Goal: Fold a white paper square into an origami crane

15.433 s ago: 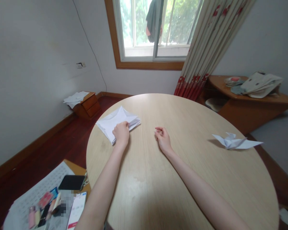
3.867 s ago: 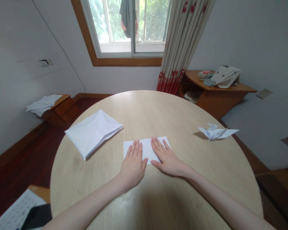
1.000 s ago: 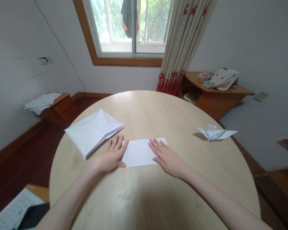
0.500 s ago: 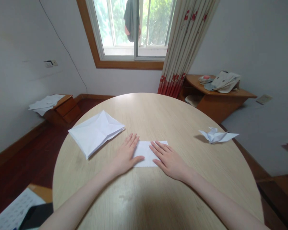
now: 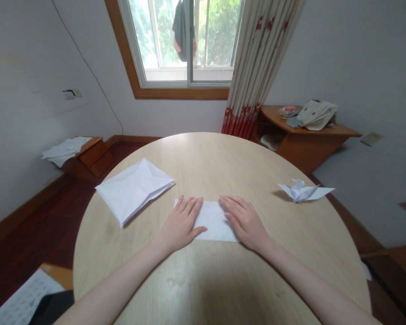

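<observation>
A white folded sheet of paper (image 5: 212, 221) lies flat on the round wooden table (image 5: 203, 158) in front of me. My left hand (image 5: 182, 222) rests on its left part, palm down, with the fingers stretched forward and the thumb out to the side. On the right part of the sheet lies my right hand (image 5: 244, 221), its fingers extended and slightly bent, pointing to the upper left. Both hands cover the sheet's sides, so its full outline is partly hidden. Neither hand grasps anything.
A stack of creased white paper (image 5: 137, 189) lies on the table's left side. Toward the right edge stands a folded paper crane (image 5: 301, 192). Beyond the table are a low drawer unit (image 5: 96, 158), a curtain (image 5: 253, 67) and a wooden desk (image 5: 311, 131) holding a cloth bag.
My right hand has shifted slightly up and right, its fingers more bent. My left hand has slid a little right and down, and a corner of the sheet now shows beyond its fingers.
</observation>
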A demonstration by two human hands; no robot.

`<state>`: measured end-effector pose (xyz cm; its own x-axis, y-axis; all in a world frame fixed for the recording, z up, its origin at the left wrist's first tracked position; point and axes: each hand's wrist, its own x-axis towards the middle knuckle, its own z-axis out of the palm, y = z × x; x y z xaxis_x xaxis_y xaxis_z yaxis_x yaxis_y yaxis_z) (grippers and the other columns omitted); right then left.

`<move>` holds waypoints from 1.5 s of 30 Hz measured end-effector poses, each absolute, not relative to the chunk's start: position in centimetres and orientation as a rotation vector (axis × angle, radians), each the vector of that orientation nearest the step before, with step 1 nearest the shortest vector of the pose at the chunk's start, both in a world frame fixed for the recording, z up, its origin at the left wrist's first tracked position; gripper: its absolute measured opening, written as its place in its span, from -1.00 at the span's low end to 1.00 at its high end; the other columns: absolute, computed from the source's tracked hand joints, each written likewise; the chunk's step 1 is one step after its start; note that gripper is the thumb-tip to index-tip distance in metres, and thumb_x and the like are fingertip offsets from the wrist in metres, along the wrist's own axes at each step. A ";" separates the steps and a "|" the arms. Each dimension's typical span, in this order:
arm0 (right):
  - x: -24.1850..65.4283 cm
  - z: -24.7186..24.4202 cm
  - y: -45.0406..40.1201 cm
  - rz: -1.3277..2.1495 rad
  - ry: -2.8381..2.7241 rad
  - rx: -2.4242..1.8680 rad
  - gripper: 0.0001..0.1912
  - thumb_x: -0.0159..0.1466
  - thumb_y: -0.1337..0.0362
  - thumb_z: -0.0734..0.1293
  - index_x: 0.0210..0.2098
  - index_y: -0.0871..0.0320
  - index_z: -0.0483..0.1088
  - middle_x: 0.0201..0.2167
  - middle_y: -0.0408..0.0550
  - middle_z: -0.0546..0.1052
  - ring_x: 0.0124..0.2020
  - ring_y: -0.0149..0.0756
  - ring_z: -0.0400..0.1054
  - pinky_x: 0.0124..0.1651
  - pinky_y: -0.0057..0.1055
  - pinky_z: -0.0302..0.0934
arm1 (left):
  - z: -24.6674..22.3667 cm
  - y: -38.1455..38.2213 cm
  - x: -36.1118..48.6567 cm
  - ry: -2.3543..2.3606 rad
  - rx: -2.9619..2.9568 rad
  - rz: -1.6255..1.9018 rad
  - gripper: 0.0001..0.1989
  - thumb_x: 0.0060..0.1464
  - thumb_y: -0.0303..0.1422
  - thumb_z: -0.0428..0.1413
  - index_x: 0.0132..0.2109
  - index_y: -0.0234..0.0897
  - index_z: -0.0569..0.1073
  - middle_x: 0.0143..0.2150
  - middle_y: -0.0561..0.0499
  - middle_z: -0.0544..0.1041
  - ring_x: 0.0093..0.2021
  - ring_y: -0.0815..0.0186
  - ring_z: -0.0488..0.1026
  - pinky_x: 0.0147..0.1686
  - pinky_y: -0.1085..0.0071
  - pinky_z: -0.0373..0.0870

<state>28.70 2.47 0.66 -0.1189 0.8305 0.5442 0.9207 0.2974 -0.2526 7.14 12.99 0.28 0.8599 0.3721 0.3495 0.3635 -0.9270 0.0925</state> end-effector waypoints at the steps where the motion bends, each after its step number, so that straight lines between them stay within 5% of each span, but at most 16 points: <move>1: 29.0 0.7 2.4 -0.208 -1.889 -1.547 -0.60 0.41 0.24 0.08 0.18 0.11 0.28 0.07 0.06 0.48 0.10 -0.16 0.30 0.10 -0.08 0.19 | 0.3 13.0 7.1 0.576 3.017 0.609 -0.25 0.21 -0.01 -0.05 0.34 -0.42 -0.03 0.19 -0.30 0.31 0.23 -0.01 0.20 0.26 -0.07 0.02; 8: 31.1 1.7 2.2 0.081 -1.423 -1.545 -0.55 0.40 0.04 0.05 0.00 0.08 0.45 -0.02 0.06 0.53 0.05 -0.10 0.35 0.12 -0.04 0.17 | 0.8 12.9 6.8 0.457 3.021 0.878 -0.24 0.23 -0.11 -0.01 0.39 -0.33 -0.16 0.03 -0.22 0.37 0.10 0.03 0.30 0.21 -0.10 0.14; 15: 32.0 2.2 2.7 0.528 -1.223 -1.416 -0.53 0.32 -0.07 0.15 -0.12 0.10 0.52 -0.07 0.08 0.57 0.03 -0.03 0.40 0.07 -0.01 0.24 | 0.5 12.4 6.6 0.366 2.907 1.347 -0.47 0.24 -0.37 0.05 0.30 -0.17 0.11 -0.17 -0.03 0.40 -0.08 0.21 0.37 0.21 -0.04 0.24; 21: 31.4 3.2 2.0 0.365 -1.628 -1.523 -0.68 0.34 0.10 0.21 -0.04 0.05 0.48 -0.03 0.01 0.55 0.03 -0.11 0.39 0.11 -0.05 0.23 | 1.0 12.1 6.1 0.120 2.857 1.529 -0.65 0.20 -0.56 0.01 0.10 -0.19 0.33 -0.24 0.03 0.41 -0.11 0.31 0.37 0.27 -0.02 0.17; 26: 30.6 2.9 1.5 0.095 -2.146 -1.510 -0.61 0.36 0.33 0.13 0.12 0.01 0.38 0.15 -0.04 0.43 0.16 -0.17 0.29 0.18 -0.03 0.18 | 1.5 12.0 5.8 -0.031 2.878 1.558 -0.80 0.21 -0.56 0.01 -0.09 -0.24 0.41 -0.27 0.06 0.44 -0.13 0.36 0.40 0.27 -0.03 0.16; 31: 29.9 1.5 1.5 0.189 -2.344 -1.468 -0.45 0.30 0.50 0.06 0.19 -0.02 0.30 0.25 -0.11 0.28 0.29 -0.24 0.10 0.27 -0.06 0.11 | 1.3 12.6 5.7 -0.065 2.891 1.415 -0.80 0.21 -0.55 -0.01 -0.09 -0.21 0.38 -0.21 0.03 0.51 -0.07 0.33 0.46 0.21 0.00 0.28; 35: 29.8 0.8 1.7 0.299 -2.329 -1.543 -0.57 0.39 0.34 0.09 0.21 -0.01 0.26 0.28 -0.08 0.22 0.31 -0.22 0.05 0.29 -0.06 0.08 | 1.8 13.0 5.8 -0.076 2.887 1.222 -0.79 0.21 -0.54 -0.09 -0.08 -0.29 0.37 -0.11 -0.12 0.54 -0.03 0.27 0.49 0.04 0.22 0.46; 45: 30.1 0.0 2.0 0.296 -2.297 -1.683 -0.55 0.42 0.17 0.09 0.28 0.00 0.14 0.35 -0.04 0.03 0.37 -0.16 -0.13 0.33 0.01 -0.03 | 3.7 11.3 5.8 -0.062 2.785 0.312 -0.32 0.01 -0.02 0.13 0.19 -0.33 0.30 0.22 -0.25 0.36 0.22 0.06 0.30 0.26 0.14 0.15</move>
